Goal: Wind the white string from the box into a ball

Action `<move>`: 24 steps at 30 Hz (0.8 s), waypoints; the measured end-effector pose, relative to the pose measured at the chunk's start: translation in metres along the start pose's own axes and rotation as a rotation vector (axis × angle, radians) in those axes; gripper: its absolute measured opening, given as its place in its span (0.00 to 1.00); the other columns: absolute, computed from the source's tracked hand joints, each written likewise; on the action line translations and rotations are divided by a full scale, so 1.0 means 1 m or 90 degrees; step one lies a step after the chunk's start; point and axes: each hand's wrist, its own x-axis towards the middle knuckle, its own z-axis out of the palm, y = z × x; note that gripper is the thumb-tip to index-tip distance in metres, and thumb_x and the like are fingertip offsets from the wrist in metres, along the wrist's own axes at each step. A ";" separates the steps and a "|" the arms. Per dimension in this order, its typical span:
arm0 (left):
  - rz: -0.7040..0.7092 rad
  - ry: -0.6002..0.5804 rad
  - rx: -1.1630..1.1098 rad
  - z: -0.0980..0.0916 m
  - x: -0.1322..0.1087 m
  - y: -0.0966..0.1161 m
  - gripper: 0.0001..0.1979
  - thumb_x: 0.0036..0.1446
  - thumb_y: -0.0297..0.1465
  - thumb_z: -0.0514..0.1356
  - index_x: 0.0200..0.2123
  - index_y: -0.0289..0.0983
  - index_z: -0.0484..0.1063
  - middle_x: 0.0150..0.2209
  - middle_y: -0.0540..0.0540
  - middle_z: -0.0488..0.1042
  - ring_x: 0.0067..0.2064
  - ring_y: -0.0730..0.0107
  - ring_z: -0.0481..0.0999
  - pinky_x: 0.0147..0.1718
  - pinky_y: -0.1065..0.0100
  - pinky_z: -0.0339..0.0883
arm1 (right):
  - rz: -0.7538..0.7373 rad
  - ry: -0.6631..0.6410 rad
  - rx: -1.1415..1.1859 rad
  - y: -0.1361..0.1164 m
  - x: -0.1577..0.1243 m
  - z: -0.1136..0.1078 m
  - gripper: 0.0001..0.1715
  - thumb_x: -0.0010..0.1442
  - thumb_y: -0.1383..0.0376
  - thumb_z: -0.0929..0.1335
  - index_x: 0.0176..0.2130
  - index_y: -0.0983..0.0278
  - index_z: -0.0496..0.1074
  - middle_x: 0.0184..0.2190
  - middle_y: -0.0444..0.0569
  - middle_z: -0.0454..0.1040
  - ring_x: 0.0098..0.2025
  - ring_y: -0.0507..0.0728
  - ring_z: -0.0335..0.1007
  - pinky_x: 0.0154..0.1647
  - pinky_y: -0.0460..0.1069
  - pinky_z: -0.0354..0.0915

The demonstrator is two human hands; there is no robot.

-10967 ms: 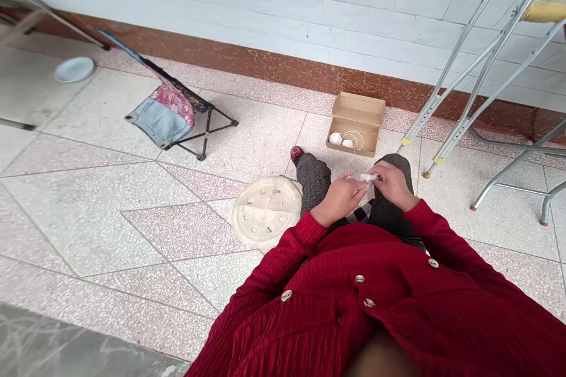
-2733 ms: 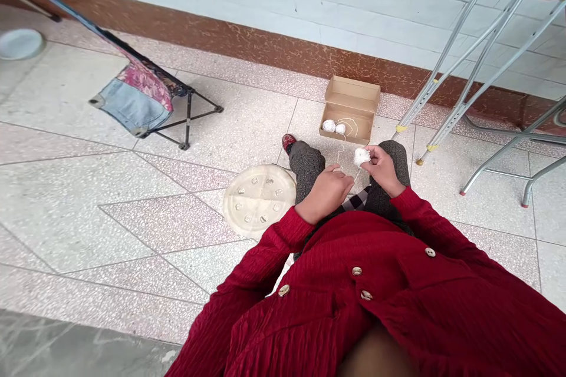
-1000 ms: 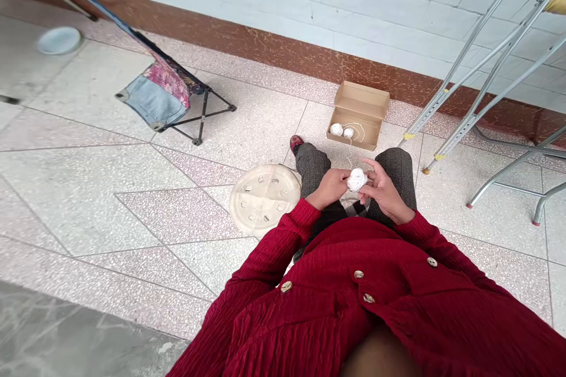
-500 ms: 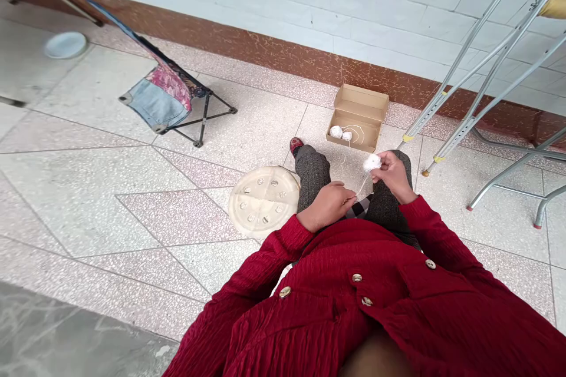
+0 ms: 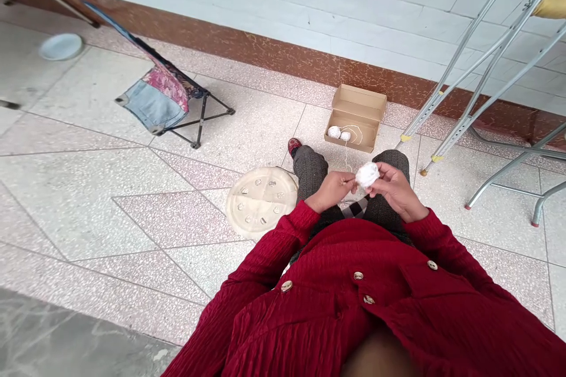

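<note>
The right hand (image 5: 397, 190) grips a seemingly part-wound white yarn ball (image 5: 367, 175), the left hand (image 5: 335, 190) apparently pinches its strand (image 5: 346, 155), and unwound slack (image 5: 353, 126) lies beside two balls (image 5: 333, 132) by the near-left corner of the cardboard box (image 5: 370, 128).

Random stuff around a little folding chair (image 5: 154, 103)

Seat's denim and pink floral, black legs. Pale round dish (image 5: 61, 47) sits a bit left of the chair, a cream disc with holes (image 5: 262, 202) is right of it and closer in, and silver crutches (image 5: 458, 128) with yellow padding stand way over to its right.
</note>
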 end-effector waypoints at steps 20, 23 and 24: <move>0.102 -0.078 0.408 -0.006 -0.013 0.015 0.15 0.67 0.30 0.55 0.29 0.37 0.75 0.27 0.47 0.77 0.34 0.67 0.75 0.54 0.62 0.64 | -0.129 0.075 -0.449 0.064 0.039 -0.034 0.15 0.45 0.66 0.72 0.37 0.62 0.72 0.28 0.43 0.75 0.27 0.52 0.70 0.27 0.46 0.65; 0.139 -0.035 0.371 -0.023 -0.008 0.013 0.14 0.68 0.31 0.55 0.33 0.37 0.77 0.33 0.46 0.80 0.38 0.67 0.77 0.61 0.56 0.59 | -0.027 -0.063 -0.304 0.066 0.020 -0.027 0.20 0.43 0.67 0.74 0.39 0.62 0.72 0.30 0.42 0.76 0.27 0.52 0.70 0.26 0.46 0.67; 0.146 -0.023 0.346 -0.028 -0.006 0.012 0.13 0.68 0.32 0.55 0.34 0.37 0.78 0.34 0.46 0.80 0.39 0.66 0.77 0.62 0.55 0.57 | 0.013 -0.107 -0.236 0.063 0.014 -0.024 0.22 0.42 0.66 0.76 0.39 0.62 0.72 0.30 0.43 0.77 0.26 0.53 0.71 0.26 0.47 0.68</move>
